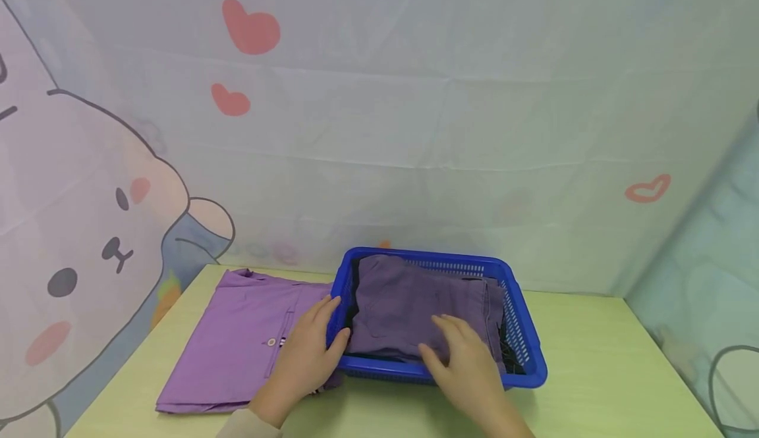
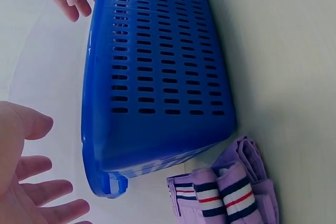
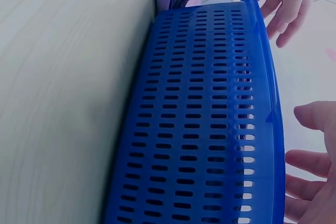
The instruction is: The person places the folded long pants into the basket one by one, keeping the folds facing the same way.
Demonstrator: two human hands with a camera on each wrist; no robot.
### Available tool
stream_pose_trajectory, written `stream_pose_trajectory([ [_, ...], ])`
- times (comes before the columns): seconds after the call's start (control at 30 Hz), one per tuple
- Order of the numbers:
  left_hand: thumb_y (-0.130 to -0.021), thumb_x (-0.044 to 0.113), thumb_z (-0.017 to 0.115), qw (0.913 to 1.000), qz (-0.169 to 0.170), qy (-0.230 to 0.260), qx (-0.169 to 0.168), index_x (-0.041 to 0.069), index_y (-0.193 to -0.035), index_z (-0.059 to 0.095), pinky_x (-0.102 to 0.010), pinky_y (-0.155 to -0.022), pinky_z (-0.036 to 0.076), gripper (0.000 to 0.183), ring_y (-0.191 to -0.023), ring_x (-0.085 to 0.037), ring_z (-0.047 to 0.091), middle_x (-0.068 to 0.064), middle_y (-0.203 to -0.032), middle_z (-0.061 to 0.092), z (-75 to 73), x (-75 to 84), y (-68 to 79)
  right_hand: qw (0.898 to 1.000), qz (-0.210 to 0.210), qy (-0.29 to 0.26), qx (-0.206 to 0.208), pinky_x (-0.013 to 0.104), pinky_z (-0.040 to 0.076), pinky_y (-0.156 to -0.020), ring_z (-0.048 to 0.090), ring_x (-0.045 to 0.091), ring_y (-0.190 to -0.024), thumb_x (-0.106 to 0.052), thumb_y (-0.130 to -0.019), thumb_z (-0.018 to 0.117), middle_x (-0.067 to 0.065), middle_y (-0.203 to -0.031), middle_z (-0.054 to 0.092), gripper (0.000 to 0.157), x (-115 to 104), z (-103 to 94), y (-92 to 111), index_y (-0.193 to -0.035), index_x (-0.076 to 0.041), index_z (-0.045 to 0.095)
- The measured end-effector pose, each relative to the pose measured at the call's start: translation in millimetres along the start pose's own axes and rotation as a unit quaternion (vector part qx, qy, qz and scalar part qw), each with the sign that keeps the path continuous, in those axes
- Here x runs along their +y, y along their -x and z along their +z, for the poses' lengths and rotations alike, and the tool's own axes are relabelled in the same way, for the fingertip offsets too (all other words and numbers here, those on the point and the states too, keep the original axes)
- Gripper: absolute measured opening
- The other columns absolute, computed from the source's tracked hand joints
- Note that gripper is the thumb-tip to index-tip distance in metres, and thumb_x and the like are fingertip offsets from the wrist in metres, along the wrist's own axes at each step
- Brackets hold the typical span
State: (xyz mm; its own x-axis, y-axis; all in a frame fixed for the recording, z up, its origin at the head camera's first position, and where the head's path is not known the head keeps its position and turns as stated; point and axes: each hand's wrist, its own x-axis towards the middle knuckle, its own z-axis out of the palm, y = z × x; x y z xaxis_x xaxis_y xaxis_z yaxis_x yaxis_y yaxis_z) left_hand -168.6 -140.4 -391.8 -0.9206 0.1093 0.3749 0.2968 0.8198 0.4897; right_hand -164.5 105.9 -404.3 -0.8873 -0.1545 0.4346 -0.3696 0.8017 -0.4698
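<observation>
A blue plastic basket [image 1: 530, 332] with slotted walls holds a folded dark purple garment [image 1: 409, 306]. Over its front left corner hovers my left hand [image 1: 308, 342], fingers spread, holding nothing; in the left wrist view this left hand [image 2: 31, 177] is apart from the rim. My right hand [image 1: 465, 365] is above the basket's front side, fingers loosely extended over the dark garment. The right wrist view has the right hand [image 3: 315, 166] just outside the rim with nothing in its grasp. A folded lilac shirt [image 1: 237, 339] with a button lies left of the basket.
Basket and shirt rest on a pale yellow-green table [image 1: 599, 359]. Striped bands [image 2: 226, 195] in navy, white and red show on the shirt, close to the basket's corner. Behind the table hangs a pale cloth backdrop [image 1: 474, 128] printed with hearts and a cartoon animal.
</observation>
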Motion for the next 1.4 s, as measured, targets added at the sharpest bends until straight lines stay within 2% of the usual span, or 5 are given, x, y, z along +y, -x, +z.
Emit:
stream_pose_trajectory([
  [0.2, -0.088, 0.031, 0.054, 1.0000, 0.000, 0.003, 0.007, 0.007, -0.132, 0.043, -0.049, -0.098, 0.035, 0.051, -0.123, -0.030, 0.039, -0.013, -0.134, 0.043, 0.1, -5.8, 3.1, 1.000, -0.008, 0.001, 0.003, 0.045, 0.045, -0.087, 0.051, 0.023, -0.110, -0.040, -0.082, 0.061, 0.004, -0.121, 0.054, 0.046, -2, 5.0, 1, -0.119, -0.013, 0.057],
  [0.47, -0.088, 0.027, 0.056, 0.9993, 0.013, -0.010, 0.034, 0.003, -0.129, 0.045, -0.049, -0.097, 0.035, 0.049, -0.121, -0.031, 0.041, -0.014, -0.132, 0.045, -1.0, -13.8, 6.1, 1.000, -0.012, -0.002, -0.006, 0.045, 0.043, -0.089, 0.051, 0.023, -0.111, -0.041, -0.083, 0.060, 0.004, -0.122, 0.054, 0.045, -6, 8.7, 3, -0.119, -0.014, 0.057],
  [0.83, -0.090, 0.032, 0.051, 0.9997, -0.001, -0.004, 0.025, 0.006, -0.132, 0.042, -0.051, -0.098, 0.033, 0.051, -0.123, -0.034, 0.039, -0.016, -0.134, 0.042, -6.4, -16.0, 7.7, 0.999, -0.031, -0.005, -0.025, 0.046, 0.040, -0.093, 0.048, 0.020, -0.115, -0.042, -0.083, 0.059, 0.002, -0.125, 0.052, 0.046, -13, 8.8, 6, -0.120, -0.015, 0.056],
  [1.03, -0.090, 0.030, 0.051, 0.9995, -0.015, -0.004, 0.027, 0.004, -0.133, 0.039, -0.051, -0.099, 0.032, 0.051, -0.123, -0.034, 0.038, -0.016, -0.134, 0.042, -7.1, -20.9, 9.1, 0.997, -0.063, -0.024, -0.037, 0.044, 0.042, -0.092, 0.047, 0.019, -0.116, -0.043, -0.084, 0.057, 0.001, -0.126, 0.052, 0.045, -15, 11.2, 11, -0.120, -0.015, 0.056],
  [1.4, -0.092, 0.033, 0.047, 0.9989, -0.046, -0.006, 0.012, 0.004, -0.135, 0.037, -0.053, -0.099, 0.031, 0.052, -0.124, -0.036, 0.036, -0.018, -0.134, 0.041, -13.0, -29.4, 14.9, 0.989, -0.085, -0.060, -0.104, 0.044, 0.040, -0.095, 0.043, 0.019, -0.121, -0.052, -0.088, 0.045, 0.000, -0.132, 0.046, 0.050, -26, 12.9, 14, -0.125, -0.018, 0.052],
])
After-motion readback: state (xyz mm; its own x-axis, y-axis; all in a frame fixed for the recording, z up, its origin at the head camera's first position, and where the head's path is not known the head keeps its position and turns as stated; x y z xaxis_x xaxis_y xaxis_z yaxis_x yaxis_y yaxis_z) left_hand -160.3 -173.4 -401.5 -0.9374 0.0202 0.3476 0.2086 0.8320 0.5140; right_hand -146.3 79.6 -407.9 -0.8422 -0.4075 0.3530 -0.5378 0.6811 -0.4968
